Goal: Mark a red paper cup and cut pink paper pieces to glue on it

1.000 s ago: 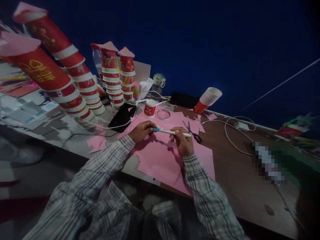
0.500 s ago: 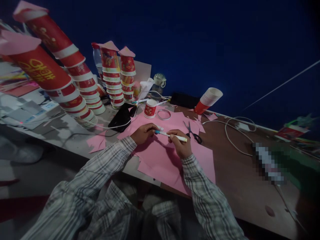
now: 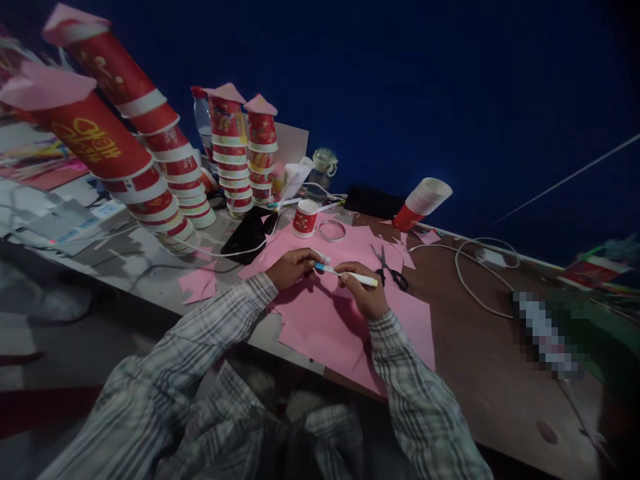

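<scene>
Head view: two hands (image 3: pixel 293 269) hold one marker (image 3: pixel 366 280).

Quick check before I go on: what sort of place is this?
Most likely a craft table; I can't tell whether it's a home, classroom or workshop. The signs: towers of paper cups, scissors, and a marker held over pink paper.

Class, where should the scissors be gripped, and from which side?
Probably by the black handles, coming from the near right. The scissors lie open, blades pointing to the far side, so this approach should avoid their edges.
</scene>
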Action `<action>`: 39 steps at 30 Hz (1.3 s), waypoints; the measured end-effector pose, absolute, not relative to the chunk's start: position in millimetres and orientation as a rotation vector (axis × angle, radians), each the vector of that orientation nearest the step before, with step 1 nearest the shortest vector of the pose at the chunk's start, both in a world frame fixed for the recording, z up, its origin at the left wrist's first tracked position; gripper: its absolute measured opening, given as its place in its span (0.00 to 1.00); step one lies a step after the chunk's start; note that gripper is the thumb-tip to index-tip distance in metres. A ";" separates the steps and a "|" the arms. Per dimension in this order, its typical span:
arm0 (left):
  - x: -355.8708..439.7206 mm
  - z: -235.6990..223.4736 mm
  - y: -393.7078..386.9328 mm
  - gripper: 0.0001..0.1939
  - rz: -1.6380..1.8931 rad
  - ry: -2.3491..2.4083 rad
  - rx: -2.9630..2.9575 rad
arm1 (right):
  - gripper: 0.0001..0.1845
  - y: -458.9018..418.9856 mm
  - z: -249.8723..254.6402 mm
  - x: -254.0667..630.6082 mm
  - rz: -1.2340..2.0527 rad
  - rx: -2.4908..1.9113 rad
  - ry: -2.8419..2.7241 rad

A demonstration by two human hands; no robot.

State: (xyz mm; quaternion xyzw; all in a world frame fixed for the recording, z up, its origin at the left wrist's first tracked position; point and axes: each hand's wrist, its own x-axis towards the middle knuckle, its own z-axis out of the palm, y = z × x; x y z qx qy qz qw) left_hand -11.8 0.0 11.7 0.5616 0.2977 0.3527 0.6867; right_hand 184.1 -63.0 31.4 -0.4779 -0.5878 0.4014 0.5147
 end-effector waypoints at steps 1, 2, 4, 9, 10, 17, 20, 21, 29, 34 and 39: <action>-12.1 11.6 0.0 0.11 0.785 0.662 1.253 | 0.10 -63.2 32.0 183.9 0.947 -1.147 -1.439; -12.4 11.2 0.1 0.11 0.779 0.656 1.249 | 0.10 -63.4 32.4 183.9 0.929 -1.143 -1.468; -12.9 9.4 0.5 0.11 0.759 0.649 1.248 | 0.10 -63.4 32.3 184.7 0.904 -1.125 -1.522; -11.7 3.2 2.9 0.16 0.788 0.607 1.195 | 0.12 -61.6 28.8 190.8 0.835 -1.094 -1.547; -11.0 2.2 3.5 0.18 0.828 0.600 1.161 | 0.12 -61.4 28.6 192.2 0.814 -1.095 -1.540; -3.8 -3.5 -0.6 0.14 0.893 0.716 1.114 | 0.13 -49.8 36.7 206.4 0.434 -1.132 -1.612; -1.9 -4.4 -7.8 0.08 0.861 0.782 1.340 | 0.18 -26.1 34.5 218.6 0.297 -1.220 -1.771; -1.6 -4.6 -9.9 0.07 0.864 0.801 1.430 | 0.19 -14.9 31.5 222.4 0.237 -1.263 -1.830; -3.9 -0.5 -15.7 0.10 0.750 0.853 1.701 | 0.27 72.8 11.5 207.9 0.131 -1.661 -2.203; -4.5 7.5 -17.0 0.11 0.697 0.890 1.729 | 0.28 101.5 24.1 180.1 0.140 -1.818 -2.267; -4.1 10.0 -20.1 0.11 0.710 0.914 1.700 | 0.31 130.1 23.2 168.6 0.201 -1.877 -2.253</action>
